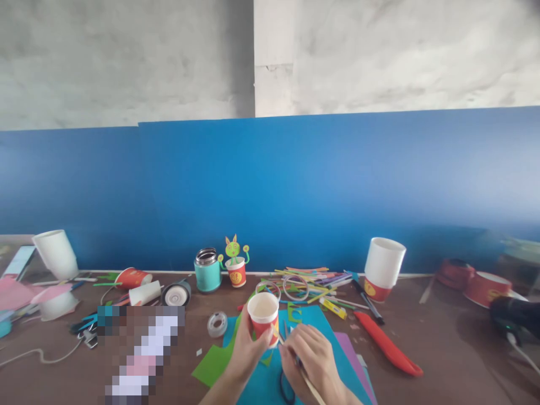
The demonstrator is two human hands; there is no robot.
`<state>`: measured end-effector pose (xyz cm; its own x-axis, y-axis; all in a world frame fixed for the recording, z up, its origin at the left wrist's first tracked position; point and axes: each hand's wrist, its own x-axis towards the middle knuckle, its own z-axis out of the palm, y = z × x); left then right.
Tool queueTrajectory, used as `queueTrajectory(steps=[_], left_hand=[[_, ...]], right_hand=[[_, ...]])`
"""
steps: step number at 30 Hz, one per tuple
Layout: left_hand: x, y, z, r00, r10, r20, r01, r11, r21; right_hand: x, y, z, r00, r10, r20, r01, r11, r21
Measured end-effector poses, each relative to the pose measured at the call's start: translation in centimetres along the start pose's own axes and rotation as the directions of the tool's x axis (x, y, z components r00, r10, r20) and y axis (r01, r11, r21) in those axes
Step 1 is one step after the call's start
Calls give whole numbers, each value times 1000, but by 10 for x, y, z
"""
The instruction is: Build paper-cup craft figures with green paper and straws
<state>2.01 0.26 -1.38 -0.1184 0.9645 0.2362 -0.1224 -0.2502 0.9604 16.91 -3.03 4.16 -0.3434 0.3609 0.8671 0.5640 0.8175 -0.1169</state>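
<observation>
My left hand (248, 349) is wrapped around a red and white paper cup (264, 309), held upright with its open top facing me. In my right hand (310, 354), closed fingers grip a thin pale stick (311, 387), whose front end reaches the cup's lower side. A dark loop (287, 389), like a scissor handle, shows below that hand; whether the fingers hold it too, I cannot tell. Under both hands lie blue paper (257, 388) and green paper (214, 363). A clear tape roll (217, 324) is left of the cup.
Colourful pipe cleaners and sticks (320, 281) lie behind the cup. A cup with a green cat figure (236, 271) stands beside a teal flask (207, 271). To the right are a yellow glue stick (333, 308), a red tool handle (388, 344) and stacked white cups (385, 263).
</observation>
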Motion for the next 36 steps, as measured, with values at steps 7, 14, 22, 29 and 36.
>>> queueTrajectory(steps=[7, 14, 22, 29, 36], left_hand=[[-1, 3, 4, 999, -21, 28, 22, 999, -39], [5, -11, -3, 1000, 4, -12, -5, 996, -89], [6, -10, -2, 999, -14, -29, 11, 997, -71], [7, -16, -3, 999, 29, 18, -28, 998, -56], [7, -15, -2, 1000, 4, -1, -4, 998, -60]], right_hand=[[-6, 0, 8, 998, -59, 26, 61, 995, -84], [-7, -1, 11, 997, -64, 34, 66, 995, -81], [-8, -2, 14, 999, -35, 24, 38, 994, -98], [-10, -1, 15, 999, -47, 28, 49, 996, -74], [-14, 0, 19, 1000, -5, 25, 6, 1000, -19]])
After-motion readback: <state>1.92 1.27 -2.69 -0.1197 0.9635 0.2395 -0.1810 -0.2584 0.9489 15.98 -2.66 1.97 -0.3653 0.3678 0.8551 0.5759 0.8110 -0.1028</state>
